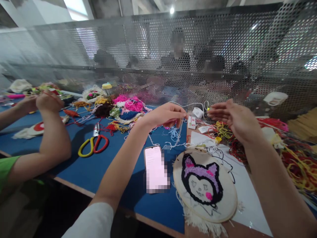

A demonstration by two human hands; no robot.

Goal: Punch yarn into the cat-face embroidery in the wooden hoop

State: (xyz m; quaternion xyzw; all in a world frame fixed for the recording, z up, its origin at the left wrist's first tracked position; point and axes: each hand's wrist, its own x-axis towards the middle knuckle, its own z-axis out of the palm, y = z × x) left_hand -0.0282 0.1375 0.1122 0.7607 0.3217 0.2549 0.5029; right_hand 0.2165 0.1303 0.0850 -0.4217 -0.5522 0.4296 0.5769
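Observation:
My left hand (170,115) is closed above the blue tabletop, its fingers curled around a strand of white yarn (180,130) that hangs down behind the phone. Apart from it, my right hand (230,119) is raised with the fingers stretched out and the thumb up. Close to its fingertips is a small yellow spot, too small to name. Below and between my hands lies an embroidery hoop (234,211) with white cloth, bearing a black, purple and pink character head. Its lower edge is fringed. A lit phone (155,168) lies left of the hoop.
Scissors (95,142) with yellow and red handles lie left. Heaps of coloured yarn (133,104) run along the back, with more tangled yarn (294,162) at right. A perforated metal screen (148,59) stands behind. Another person's hands (48,100) work at far left.

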